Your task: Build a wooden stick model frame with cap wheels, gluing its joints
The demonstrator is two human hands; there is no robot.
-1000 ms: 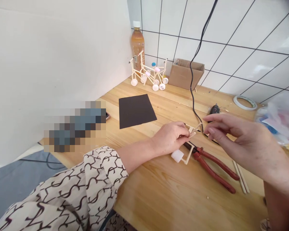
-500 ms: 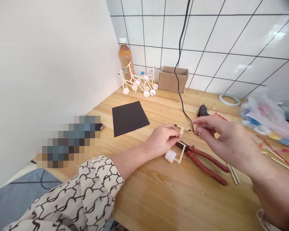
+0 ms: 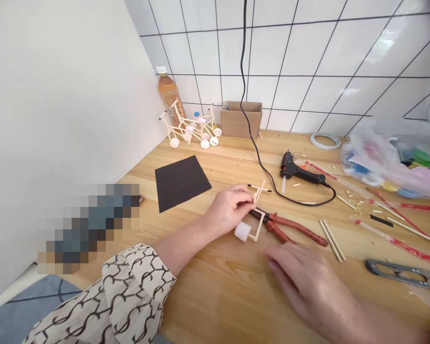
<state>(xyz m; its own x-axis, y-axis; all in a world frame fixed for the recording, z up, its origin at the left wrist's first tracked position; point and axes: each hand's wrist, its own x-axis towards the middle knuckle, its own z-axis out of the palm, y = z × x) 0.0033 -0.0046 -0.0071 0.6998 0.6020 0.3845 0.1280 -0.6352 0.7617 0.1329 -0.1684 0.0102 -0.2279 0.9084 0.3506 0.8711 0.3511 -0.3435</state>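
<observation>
My left hand (image 3: 232, 208) pinches a small model bicycle (image 3: 260, 223) made of pale wooden sticks. Its handlebar stick (image 3: 259, 188) has black ends, and a white wheel (image 3: 242, 231) sits at its near end. Red-handled pliers (image 3: 301, 228) lie just beyond the model, their jaws partly behind it. Low over the table, to the right of the model, is my right hand (image 3: 304, 282), slightly blurred. Its fingers are extended and hold nothing that I can see; one pliers handle runs behind them.
A black square sheet (image 3: 182, 183) lies left of centre. Finished stick bicycles (image 3: 189, 125), a drink bottle (image 3: 170, 95) and a cardboard box (image 3: 241, 119) stand at the back. Rightward are a glue gun (image 3: 301, 172) with its cord, tape (image 3: 325, 141), two sticks (image 3: 332, 240), snips (image 3: 401, 274) and a plastic bag (image 3: 390, 157).
My right hand has moved down and toward me, away from the handlebar end of the model. The view has turned right, exposing the glue gun and snips. My left hand keeps its pinch.
</observation>
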